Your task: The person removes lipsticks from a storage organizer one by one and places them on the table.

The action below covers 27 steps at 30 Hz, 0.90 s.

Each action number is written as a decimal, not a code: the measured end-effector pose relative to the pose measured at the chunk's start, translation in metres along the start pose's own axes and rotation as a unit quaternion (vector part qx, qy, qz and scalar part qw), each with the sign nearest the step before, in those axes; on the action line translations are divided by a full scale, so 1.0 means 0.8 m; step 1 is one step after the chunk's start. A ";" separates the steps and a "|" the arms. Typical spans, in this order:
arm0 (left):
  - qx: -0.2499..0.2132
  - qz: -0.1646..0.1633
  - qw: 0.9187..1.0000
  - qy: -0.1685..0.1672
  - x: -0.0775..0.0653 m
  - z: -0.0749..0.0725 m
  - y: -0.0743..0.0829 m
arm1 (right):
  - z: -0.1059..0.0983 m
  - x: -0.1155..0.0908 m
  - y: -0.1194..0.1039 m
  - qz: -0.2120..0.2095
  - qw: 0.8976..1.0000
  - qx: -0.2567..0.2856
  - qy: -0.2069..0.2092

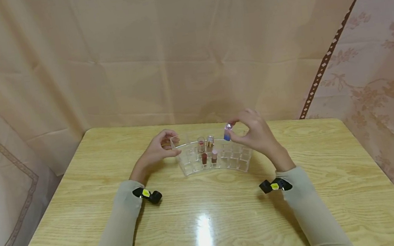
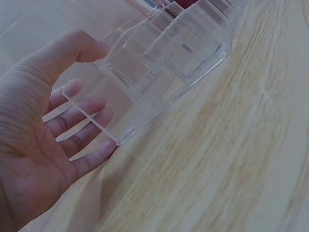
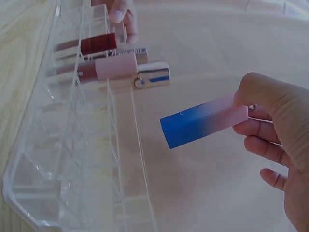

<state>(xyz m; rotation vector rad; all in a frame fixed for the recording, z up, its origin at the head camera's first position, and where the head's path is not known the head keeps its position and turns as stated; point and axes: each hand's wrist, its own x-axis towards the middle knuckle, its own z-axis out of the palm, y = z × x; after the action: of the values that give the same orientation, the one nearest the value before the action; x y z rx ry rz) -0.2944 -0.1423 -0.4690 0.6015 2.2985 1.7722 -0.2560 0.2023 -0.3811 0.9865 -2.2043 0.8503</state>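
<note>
A clear acrylic lipstick organizer [image 1: 191,163], curved and divided into small compartments, stands on the table. My left hand [image 1: 157,150] holds its left end, thumb at the upper edge and fingers behind the clear end wall [image 2: 116,92]. Above the organizer's right part, my right hand [image 1: 260,133] pinches a blue-and-pink lipstick tube [image 3: 200,121] by its pink end; the blue end points down toward the compartments. Several lipsticks stand in the middle slots: a dark red one [image 1: 204,158] and a pink-capped one [image 1: 214,155] in front, two shiny ones [image 1: 210,141] behind.
The wooden table [image 1: 200,205] has its far edge just behind the organizer. A beige curtain [image 1: 159,61] hangs behind it, with a patterned cloth [image 1: 392,72] on the right. Black wrist cameras [image 1: 152,196] are strapped over both sleeves.
</note>
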 end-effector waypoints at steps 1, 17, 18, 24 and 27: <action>0.000 0.000 1.000 0.000 0.000 0.000 0.000 | -0.001 0.000 0.001 0.002 1.000 -0.002 0.001; 0.000 -0.002 1.000 0.000 -0.003 -0.001 -0.001 | -0.029 -0.005 0.023 0.043 0.999 -0.009 0.026; 0.001 -0.002 1.000 0.000 -0.003 -0.001 -0.001 | -0.031 -0.006 0.024 0.044 0.999 -0.009 0.027; 0.002 -0.002 1.000 0.000 -0.003 -0.001 -0.001 | -0.039 -0.007 0.027 0.059 0.998 -0.012 0.035; 0.004 -0.002 1.000 -0.001 -0.003 -0.001 -0.001 | -0.042 -0.007 0.028 0.064 0.997 -0.014 0.039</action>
<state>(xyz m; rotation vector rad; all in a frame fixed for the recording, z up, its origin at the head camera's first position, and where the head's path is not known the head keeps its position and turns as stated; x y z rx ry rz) -0.2930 -0.1443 -0.4699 0.5996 2.3046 1.7606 -0.2629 0.2413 -0.3706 0.7925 -2.2241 0.8983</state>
